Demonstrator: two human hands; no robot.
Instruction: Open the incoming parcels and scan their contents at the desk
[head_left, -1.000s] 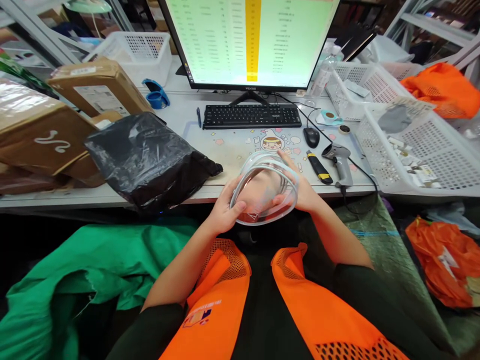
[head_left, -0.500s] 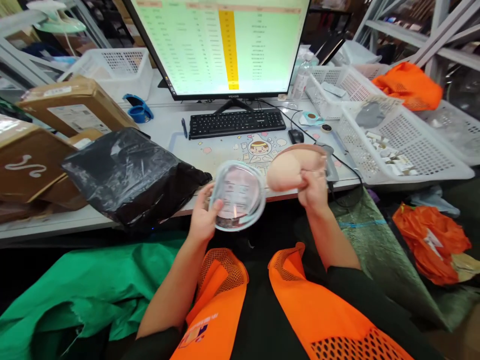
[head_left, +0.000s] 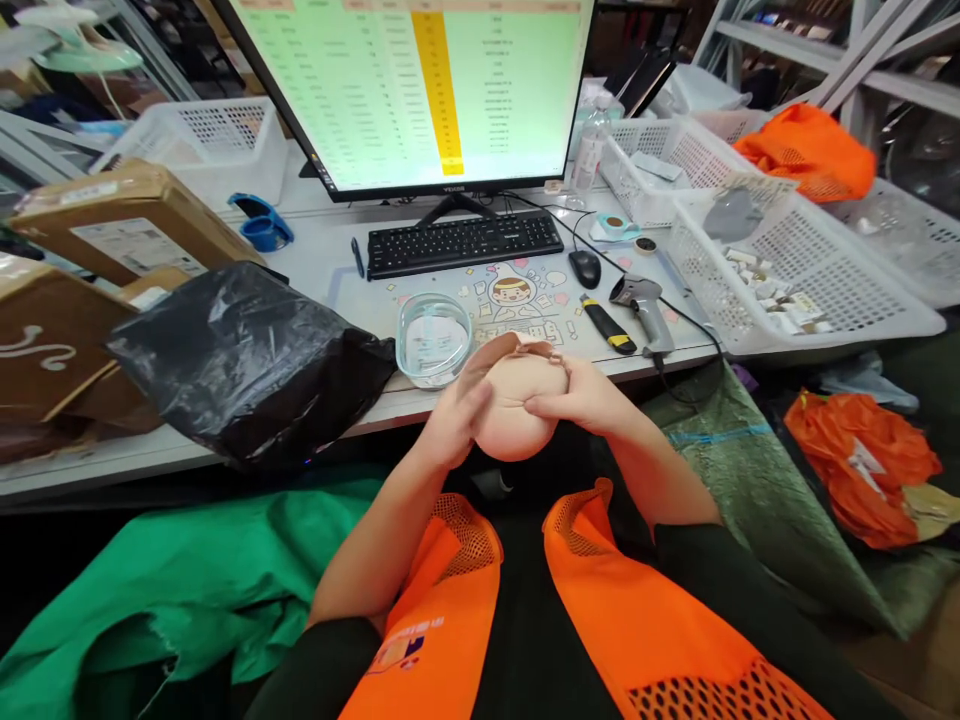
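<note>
A beige bra (head_left: 517, 400), folded so its rounded cups nest together, is held over the desk's front edge. My left hand (head_left: 455, 415) grips its left side, with the thumb on the cup. From the right, my right hand (head_left: 581, 397) pinches it, thumb pressed onto the front; a strap with small fittings shows at the top. Just beyond my left hand, a clear plastic case (head_left: 433, 340) with a pale rim lies on the desk mat, and a printed sheet shows through it.
A black plastic parcel (head_left: 247, 360) and cardboard boxes (head_left: 135, 225) lie to the left. Behind are a keyboard (head_left: 465, 243) and monitor (head_left: 420, 100). To the right are a mouse (head_left: 585, 267), utility knife (head_left: 609, 325), barcode scanner (head_left: 646, 310) and white baskets (head_left: 810, 270).
My right hand has pulled the bra out of the clear case. My left hand has set the case on the desk and let go, and both hands now hold the bra.
</note>
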